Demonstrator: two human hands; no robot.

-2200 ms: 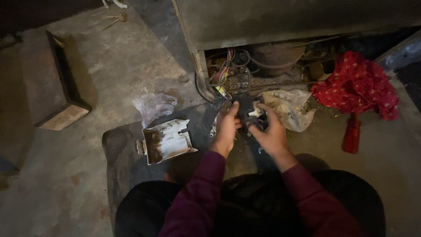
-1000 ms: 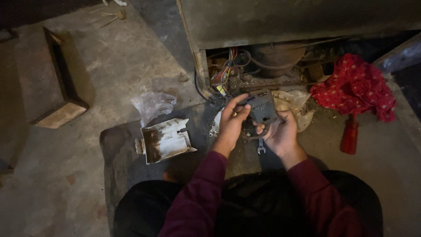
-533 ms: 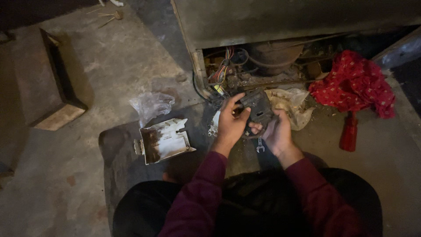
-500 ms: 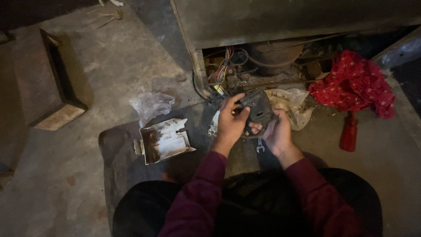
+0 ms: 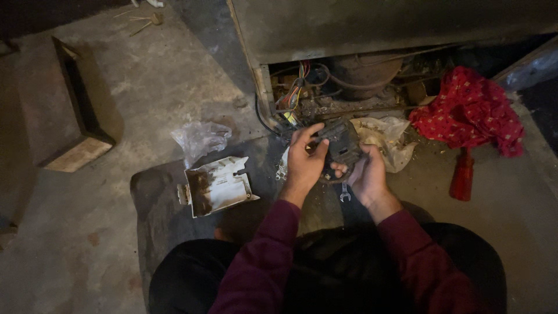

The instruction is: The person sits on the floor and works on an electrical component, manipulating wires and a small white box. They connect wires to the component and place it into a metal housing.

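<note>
We've got both hands on a dark, grimy part (image 5: 340, 145), held just in front of the open bottom of the appliance (image 5: 349, 87). Left hand (image 5: 304, 163) grips its left edge, thumb on top; right hand (image 5: 366, 174) cups it from below. A small wrench (image 5: 344, 192) lies on the mat (image 5: 157, 203) under our hands (hard to see much else, it's dim). White cover (image 5: 218, 185) sits to the left, red cloth (image 5: 468, 110) off right.

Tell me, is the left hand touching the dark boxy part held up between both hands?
Touching. The head view shows the left hand with fingers wrapped over the dark boxy part's edge.
</note>
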